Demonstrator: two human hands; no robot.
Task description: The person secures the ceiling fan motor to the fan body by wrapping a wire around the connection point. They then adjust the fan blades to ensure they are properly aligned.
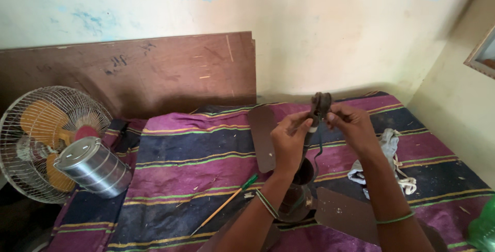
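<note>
Here, above the striped purple and navy bedcover (196,164), the left hand (289,141) and right hand (350,126) both pinch closed on the top of a dark brown metal ceiling-fan rod (315,113) standing upright from its motor (299,198), blades (262,136) spread around it.

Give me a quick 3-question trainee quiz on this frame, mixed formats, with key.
1. True or false: the left hand and the right hand both grip the top of the ceiling fan's dark rod.
2. Multiple choice: the stacked steel lunch box lies
A. on the cloth bundle
B. in front of the table fan
C. on a fan blade
3. Fill in: the long thin tool on the striped bedcover, left of the left forearm, is a ___ with a green handle.

Key
1. True
2. B, in front of the table fan
3. screwdriver
</note>
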